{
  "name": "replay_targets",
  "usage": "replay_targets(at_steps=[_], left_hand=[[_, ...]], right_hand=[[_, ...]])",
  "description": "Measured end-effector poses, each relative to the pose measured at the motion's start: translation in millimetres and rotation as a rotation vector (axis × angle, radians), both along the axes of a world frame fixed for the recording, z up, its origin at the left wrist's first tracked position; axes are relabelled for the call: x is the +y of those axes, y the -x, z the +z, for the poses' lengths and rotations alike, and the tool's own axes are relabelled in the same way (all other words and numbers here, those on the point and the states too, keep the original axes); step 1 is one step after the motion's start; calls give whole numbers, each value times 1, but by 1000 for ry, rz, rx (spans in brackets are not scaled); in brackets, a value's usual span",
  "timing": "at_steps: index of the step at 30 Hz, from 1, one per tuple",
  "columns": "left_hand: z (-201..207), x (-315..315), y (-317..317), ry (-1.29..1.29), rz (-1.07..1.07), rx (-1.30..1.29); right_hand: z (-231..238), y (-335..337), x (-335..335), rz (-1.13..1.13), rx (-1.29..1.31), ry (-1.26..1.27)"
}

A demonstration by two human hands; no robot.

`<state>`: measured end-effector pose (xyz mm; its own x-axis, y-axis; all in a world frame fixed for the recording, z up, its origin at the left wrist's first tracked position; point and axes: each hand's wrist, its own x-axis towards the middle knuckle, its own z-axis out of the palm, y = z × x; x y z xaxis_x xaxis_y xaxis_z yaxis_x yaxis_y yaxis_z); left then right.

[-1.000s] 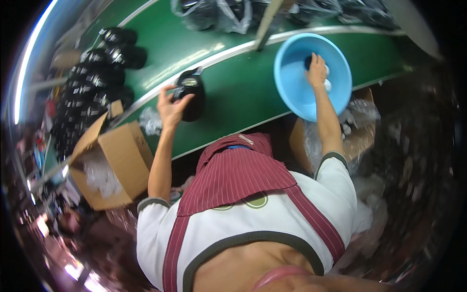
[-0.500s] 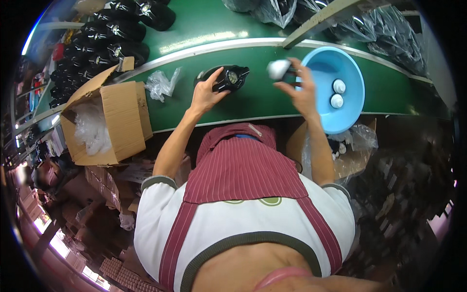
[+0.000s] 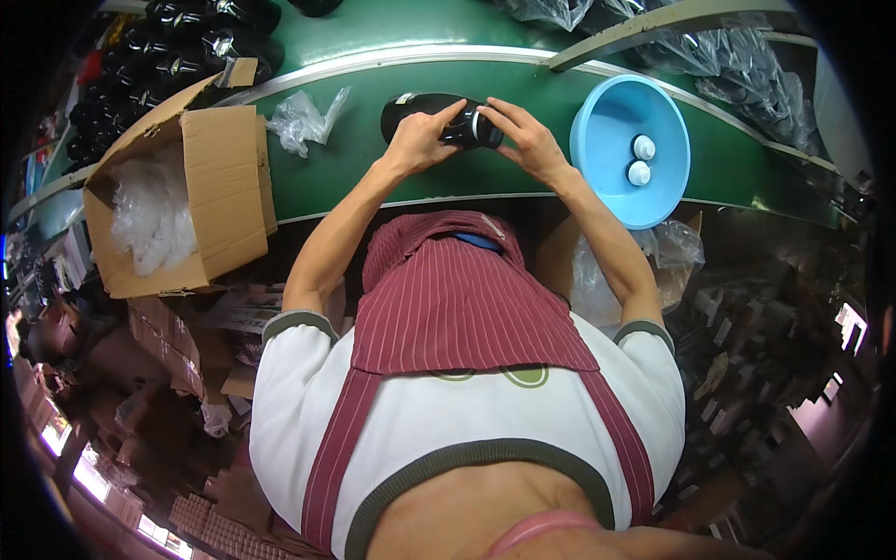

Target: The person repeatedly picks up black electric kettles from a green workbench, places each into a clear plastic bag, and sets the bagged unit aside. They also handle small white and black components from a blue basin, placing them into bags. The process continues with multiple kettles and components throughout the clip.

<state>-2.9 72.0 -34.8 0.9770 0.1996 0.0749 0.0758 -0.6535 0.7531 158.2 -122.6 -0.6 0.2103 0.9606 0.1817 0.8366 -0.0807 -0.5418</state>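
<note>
A glossy black bottle-like vessel [image 3: 399, 119] lies on its side on or just above the green worktop, its narrower end to the right. My left hand [image 3: 417, 142] is closed around its body, thumb and fingers on the near and upper sides. My right hand [image 3: 530, 142] is closed at the right end, fingertips around a dark cap-like piece [image 3: 487, 131]. A pale band shows beside that piece. The fingers partly hide the joint, so I cannot tell how the piece sits. Nearest to my right hand stands a light-blue tub [image 3: 584, 140] with two white caps [image 3: 642, 147] inside.
At the left an open cardboard box [image 3: 224, 201] holds clear plastic bags. A crumpled clear bag [image 3: 303, 121] lies beside it. Several black vessels [image 3: 201, 42] stand at the far left. Beyond a metal rail [image 3: 411, 58], plastic-wrapped items [image 3: 747, 89] lie at the far right.
My right hand has moved left from beside the blue tub to the vessel's right end, bringing the white-and-dark cap with it. The vessel has turned in my left hand. The view has shifted slightly.
</note>
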Motion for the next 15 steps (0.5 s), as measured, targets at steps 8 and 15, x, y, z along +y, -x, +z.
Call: replay_targets(at_steps=[8,15], left_hand=[[-3,-9,-7,-87,-14,16],[-14,-9,-4,-86,-27,-54]], right_hand=[[-39,-27,-10,-481,1612,921],[-7,12,-7,-210,64,35]])
